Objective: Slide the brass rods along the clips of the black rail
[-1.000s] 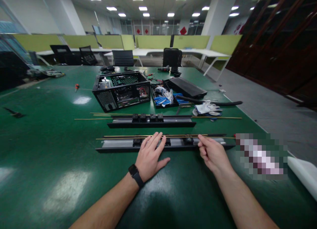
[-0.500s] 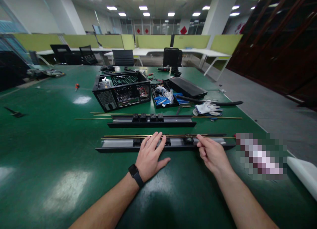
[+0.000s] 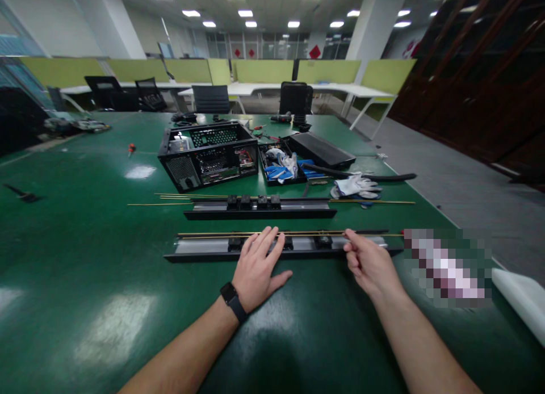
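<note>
My left hand, with a dark watch on the wrist, lies flat with fingers spread over the nearer long black-edged rail. Its fingertips rest across thin brass-coloured rods that run along the rail's top. Thumb and forefinger of my right hand are pinched on a rod near the rail's right part. Between the hands a small black block sits in the rail; other blocks are partly hidden by my left hand. Behind lies a similar rail with several black blocks and rods extending past both ends.
An open black computer case stands behind the rails. Beside it are a black tray with work gloves, a flat dark panel and another glove. A blurred-out item and a white object lie at the right.
My right hand has slid slightly to the right along the rods, still pinched. My left hand stays in place over the rail.
</note>
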A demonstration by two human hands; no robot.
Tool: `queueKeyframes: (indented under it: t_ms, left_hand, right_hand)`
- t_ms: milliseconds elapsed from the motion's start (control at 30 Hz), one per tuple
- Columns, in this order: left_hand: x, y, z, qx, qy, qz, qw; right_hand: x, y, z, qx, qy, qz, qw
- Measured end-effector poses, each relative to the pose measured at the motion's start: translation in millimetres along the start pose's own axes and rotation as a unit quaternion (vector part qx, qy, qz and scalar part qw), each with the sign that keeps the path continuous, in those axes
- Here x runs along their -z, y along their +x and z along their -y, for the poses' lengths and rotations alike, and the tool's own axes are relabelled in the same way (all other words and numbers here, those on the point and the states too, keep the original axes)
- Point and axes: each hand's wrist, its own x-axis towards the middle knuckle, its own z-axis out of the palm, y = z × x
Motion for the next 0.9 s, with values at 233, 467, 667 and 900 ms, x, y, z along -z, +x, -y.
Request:
queueKeyframes:
  t_ms: [233,467,667,900]
  left_hand:
    - [-1.3,0.4,-0.5,0.0,-0.005,0.006,1.0]
    - [-0.5,-0.5,0.3,0.002,-0.004,0.013,1.0]
    - [0.0,0.9,-1.5,0.009,-0.001,0.013,1.0]
    - [-1.3,0.2,-0.5,0.002,0.001,0.013,1.0]
  right_hand:
    - [-3.3,-3.2,-2.4,-0.007,-0.02,0.023,1.0]
    - [5.4,6.6,-0.4,0.001,0.008,-0.004,1.0]
    - [-1.5,-1.9,0.8,0.001,-0.009,0.014,1.0]
    - [-1.5,-0.7,-0.1,-0.013,-0.016,0.02,1.0]
